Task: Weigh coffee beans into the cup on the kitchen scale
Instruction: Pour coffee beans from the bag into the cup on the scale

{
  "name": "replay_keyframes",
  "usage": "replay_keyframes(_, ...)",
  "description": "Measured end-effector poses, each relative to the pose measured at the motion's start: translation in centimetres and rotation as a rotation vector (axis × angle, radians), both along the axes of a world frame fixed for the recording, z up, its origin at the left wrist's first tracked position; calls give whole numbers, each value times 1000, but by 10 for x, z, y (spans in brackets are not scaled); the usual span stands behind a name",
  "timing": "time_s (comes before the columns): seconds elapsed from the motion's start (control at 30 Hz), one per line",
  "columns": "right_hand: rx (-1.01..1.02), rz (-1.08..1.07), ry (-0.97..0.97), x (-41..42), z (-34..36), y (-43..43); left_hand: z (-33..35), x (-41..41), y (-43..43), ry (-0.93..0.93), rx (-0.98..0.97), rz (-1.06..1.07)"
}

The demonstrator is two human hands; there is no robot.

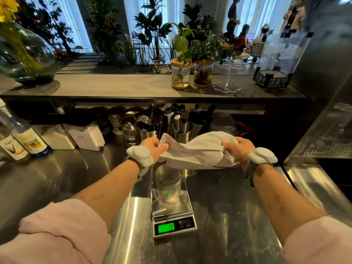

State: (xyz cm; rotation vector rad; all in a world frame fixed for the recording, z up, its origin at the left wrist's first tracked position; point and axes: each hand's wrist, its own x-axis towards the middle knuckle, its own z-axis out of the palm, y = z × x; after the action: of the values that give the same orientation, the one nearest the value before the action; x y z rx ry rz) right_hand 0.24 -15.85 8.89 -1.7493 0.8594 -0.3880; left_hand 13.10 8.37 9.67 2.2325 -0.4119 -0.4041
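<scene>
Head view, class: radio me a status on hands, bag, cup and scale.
Left grip, right grip: each holds one end of the white bag. Bag above steel cup on scale, display lit. Nothing else over the cup.

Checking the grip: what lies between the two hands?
The white bag, its ends gripped by the left hand and right hand, as the head view shows.

Two hands hold a white paper bag (198,151) sideways above a metal cup (168,182) on a kitchen scale (172,212). The left hand (154,147) pinches one end, the right hand (238,148) grips the other. The green display (166,228) glows on the steel counter (238,216).
</scene>
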Motion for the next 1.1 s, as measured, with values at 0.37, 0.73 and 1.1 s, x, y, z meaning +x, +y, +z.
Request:
replay_keyframes(0.37, -92, 27, 3, -4, 9, -1, -12, -4, -4, 22, -18, -54)
replay_keyframes(0.73, -193, 62, -18, -1, 14, 1, -11, -5, -3, 65, -20, -43)
replay_keyframes(1.1, -301, 82, -35, 2, 24, 5, -13, -4, -3, 90, -9, -32)
